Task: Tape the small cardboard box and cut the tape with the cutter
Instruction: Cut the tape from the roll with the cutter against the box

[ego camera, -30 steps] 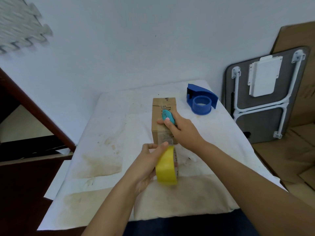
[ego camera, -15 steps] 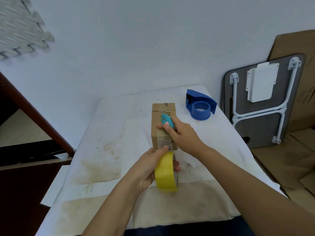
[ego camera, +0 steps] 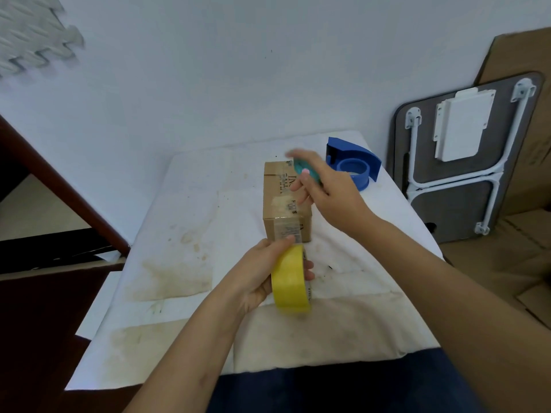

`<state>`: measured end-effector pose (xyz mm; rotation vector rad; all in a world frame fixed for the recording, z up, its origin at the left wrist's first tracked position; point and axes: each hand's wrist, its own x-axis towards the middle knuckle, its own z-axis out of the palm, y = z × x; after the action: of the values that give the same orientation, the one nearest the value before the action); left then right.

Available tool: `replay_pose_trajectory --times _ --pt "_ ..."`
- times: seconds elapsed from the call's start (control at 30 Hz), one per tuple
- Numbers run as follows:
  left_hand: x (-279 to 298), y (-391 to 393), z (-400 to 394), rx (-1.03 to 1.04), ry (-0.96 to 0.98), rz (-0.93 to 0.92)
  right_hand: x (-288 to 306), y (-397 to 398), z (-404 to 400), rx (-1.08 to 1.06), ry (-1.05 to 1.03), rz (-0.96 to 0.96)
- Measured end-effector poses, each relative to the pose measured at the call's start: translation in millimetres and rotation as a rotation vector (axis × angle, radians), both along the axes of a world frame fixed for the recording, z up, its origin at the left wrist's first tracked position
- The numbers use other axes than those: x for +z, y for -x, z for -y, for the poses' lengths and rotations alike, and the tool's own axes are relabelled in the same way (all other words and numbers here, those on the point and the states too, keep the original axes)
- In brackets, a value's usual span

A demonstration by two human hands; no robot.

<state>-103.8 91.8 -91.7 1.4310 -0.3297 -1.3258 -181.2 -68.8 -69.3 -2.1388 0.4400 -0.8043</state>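
Note:
The small cardboard box lies lengthwise in the middle of the white-covered table. Clear tape runs over its top and down its near face. My left hand grips the yellow tape roll just in front of the box's near end, thumb at the box's lower edge. My right hand hovers over the box's far right side, blurred with motion, holding the teal cutter between its fingers.
A blue tape dispenser stands at the table's far right corner. A folded grey table with white legs leans on the wall at right, with flattened cardboard beside it. Dark wooden furniture lies to the left.
My right hand with the cutter has lifted off the box's near part and swung toward its far end. My left hand still holds the roll at the box's near end.

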Motion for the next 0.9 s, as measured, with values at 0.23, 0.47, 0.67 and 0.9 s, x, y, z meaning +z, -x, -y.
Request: replay_pose_trajectory --times 0.23,0.47,0.67,0.9 --pt "-1 -2 -1 -0.022 0.002 -0.003 -23 -2 -4 0.007 0.187 -0.238" --pt "-3 -2 0 -0.022 -0.011 0.006 -37 -8 1 -0.039 0.339 -0.318" --pt "-2 -1 2 0.016 -0.01 -0.039 -47 -12 1 -0.051 0.378 -0.314" --pt "-3 -5 -1 0.015 0.014 -0.139 -48 -12 2 -0.048 0.483 -0.327"
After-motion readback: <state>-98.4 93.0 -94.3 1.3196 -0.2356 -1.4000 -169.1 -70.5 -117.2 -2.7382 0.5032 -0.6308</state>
